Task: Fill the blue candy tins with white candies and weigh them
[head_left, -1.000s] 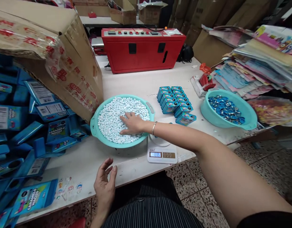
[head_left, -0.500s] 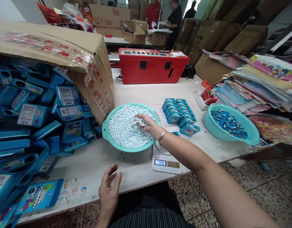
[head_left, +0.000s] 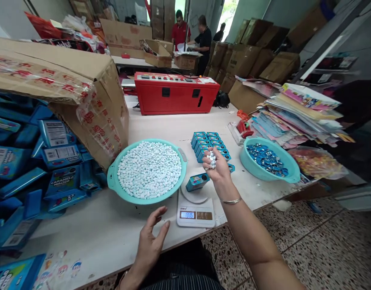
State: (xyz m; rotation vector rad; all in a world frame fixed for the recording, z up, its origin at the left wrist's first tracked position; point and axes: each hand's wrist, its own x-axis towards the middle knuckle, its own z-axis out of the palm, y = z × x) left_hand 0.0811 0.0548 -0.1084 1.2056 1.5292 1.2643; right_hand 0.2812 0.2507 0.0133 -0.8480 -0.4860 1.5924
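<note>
Cupped palm up, my right hand (head_left: 218, 166) holds a small heap of white candies (head_left: 211, 159) above the table, just right of the scale. On the kitchen scale (head_left: 195, 217), which reads about 133.5, stands a blue candy box (head_left: 197, 182). My left hand (head_left: 152, 237) hovers by the table's front edge, fingers apart and nothing in them. A turquoise basin (head_left: 112, 177) full of white candies (head_left: 149, 169) sits left of the scale. Behind my right hand, several blue boxes (head_left: 200, 141) stand in rows, partly hidden by it.
A large carton (head_left: 113, 108) spills blue boxes (head_left: 63, 181) on the left. At the right are a turquoise tub (head_left: 248, 167) of blue metallic pieces and stacked printed sheets (head_left: 294, 117). A red machine (head_left: 176, 96) stands behind. People (head_left: 181, 32) work in the background.
My right hand has lifted candies out of the basin and moved right, past the scale. My left hand has shifted right toward the scale. The view has turned somewhat to the right.
</note>
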